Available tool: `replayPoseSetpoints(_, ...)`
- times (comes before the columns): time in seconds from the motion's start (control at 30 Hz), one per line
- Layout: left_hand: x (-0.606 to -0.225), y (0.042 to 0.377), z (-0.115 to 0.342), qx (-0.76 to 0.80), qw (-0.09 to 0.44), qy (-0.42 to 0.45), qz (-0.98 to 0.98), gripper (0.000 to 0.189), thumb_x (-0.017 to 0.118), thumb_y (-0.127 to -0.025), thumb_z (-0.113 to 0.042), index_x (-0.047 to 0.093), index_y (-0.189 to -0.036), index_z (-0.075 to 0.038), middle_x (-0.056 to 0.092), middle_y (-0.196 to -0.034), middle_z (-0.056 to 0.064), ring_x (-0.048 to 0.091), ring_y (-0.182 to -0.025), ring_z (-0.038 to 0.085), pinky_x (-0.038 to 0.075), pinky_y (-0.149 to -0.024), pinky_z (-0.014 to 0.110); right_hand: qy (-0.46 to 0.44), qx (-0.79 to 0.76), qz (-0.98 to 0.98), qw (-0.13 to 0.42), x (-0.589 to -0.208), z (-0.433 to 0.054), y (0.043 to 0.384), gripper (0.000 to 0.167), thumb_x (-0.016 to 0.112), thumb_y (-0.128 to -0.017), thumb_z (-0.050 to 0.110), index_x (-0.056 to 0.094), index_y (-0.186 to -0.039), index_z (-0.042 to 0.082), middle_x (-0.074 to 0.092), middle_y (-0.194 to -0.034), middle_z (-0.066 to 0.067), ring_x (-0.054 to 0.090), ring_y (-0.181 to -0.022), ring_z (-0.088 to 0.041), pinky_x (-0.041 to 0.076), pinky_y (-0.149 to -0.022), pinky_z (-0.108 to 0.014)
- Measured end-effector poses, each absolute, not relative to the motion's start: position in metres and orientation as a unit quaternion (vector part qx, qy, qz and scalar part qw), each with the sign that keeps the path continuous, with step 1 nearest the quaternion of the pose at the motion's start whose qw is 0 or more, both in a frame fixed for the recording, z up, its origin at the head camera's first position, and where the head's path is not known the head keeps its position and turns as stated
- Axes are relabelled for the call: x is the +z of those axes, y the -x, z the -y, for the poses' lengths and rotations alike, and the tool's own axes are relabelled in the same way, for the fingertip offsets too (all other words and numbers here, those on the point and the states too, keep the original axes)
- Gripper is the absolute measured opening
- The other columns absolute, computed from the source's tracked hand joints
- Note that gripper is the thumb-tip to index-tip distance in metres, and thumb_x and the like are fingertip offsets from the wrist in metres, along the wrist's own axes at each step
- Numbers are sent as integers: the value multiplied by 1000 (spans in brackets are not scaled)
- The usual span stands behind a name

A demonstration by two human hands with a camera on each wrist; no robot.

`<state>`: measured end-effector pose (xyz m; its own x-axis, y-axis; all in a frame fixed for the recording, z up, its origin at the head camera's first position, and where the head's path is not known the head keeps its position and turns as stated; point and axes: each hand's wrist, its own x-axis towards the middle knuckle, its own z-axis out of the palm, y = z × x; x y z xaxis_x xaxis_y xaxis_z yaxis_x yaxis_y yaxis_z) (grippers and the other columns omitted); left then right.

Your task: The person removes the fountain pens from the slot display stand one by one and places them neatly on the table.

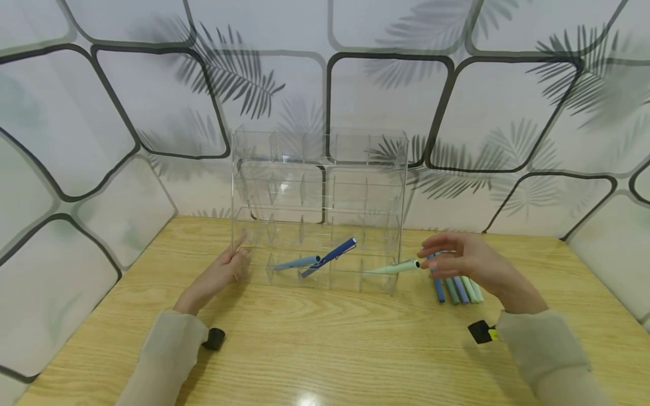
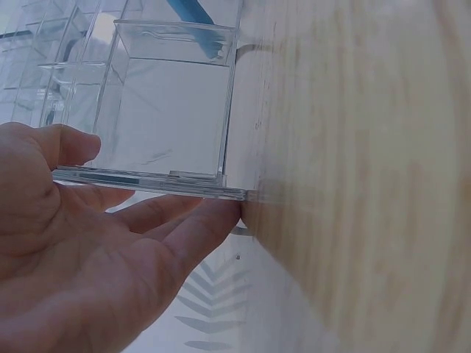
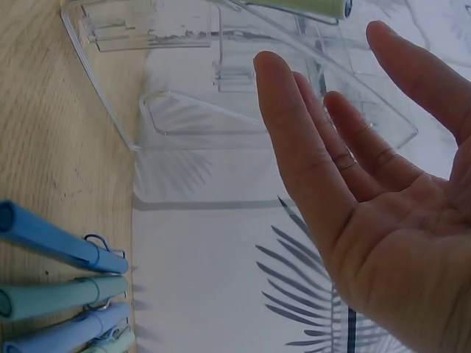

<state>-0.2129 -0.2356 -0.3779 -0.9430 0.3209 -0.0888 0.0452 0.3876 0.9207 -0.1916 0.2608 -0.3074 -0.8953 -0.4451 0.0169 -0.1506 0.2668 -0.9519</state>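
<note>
A clear acrylic pen rack (image 1: 317, 248) with stacked, divided compartments stands on the table. My left hand (image 1: 215, 276) pinches its left side panel, thumb on the inner face and fingers along the outside in the left wrist view. Three pens lean in the bottom row: a light blue pen (image 1: 299, 263), a dark blue pen (image 1: 332, 256) crossing beside it, and a pale green pen (image 1: 393, 268) at the right end. My right hand (image 1: 469, 262) hovers just right of the pale green pen's end, its fingers apart and holding nothing in the right wrist view.
On the table (image 1: 304, 338), below and beside my right hand, several pens (image 1: 461, 290) in blue, green and lilac lie side by side. A patterned wall covering (image 1: 284, 73) rises behind the rack and along both sides. The rack's upper rows hold no pens.
</note>
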Motion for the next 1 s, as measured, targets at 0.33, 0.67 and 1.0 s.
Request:
replayPoseSetpoints(0.33, -377, 212, 236, 543, 134, -117, -821, 66, 28, -113, -38, -8, -164, -15, 5, -164, 31, 21, -144, 48, 27, -108, 65, 207, -571, -781, 143, -312, -247, 193, 42, 65, -97, 0, 48, -130, -18, 59, -124, -22, 70, -98, -21, 57, -82, -41)
replayPoseSetpoints(0.67, -376, 214, 235, 530, 113, -124, -831, 64, 28, -114, -31, -5, -163, -9, 7, -164, 31, 23, -144, 47, 37, -95, 49, 215, -576, -772, 162, -315, -240, 194, 46, 68, -95, 0, 46, -130, -20, 55, -124, -24, 70, -94, -19, 57, -83, -40)
replayPoseSetpoints(1.0, -376, 214, 235, 542, 126, -118, -823, 63, 26, -114, -32, -5, -163, -8, 2, -165, 30, 13, -148, 50, 31, -107, 64, 231, -540, -794, 158, -318, -232, 196, 45, 72, -93, 4, 51, -127, -17, 63, -115, -19, 71, -96, -25, 55, -84, -34)
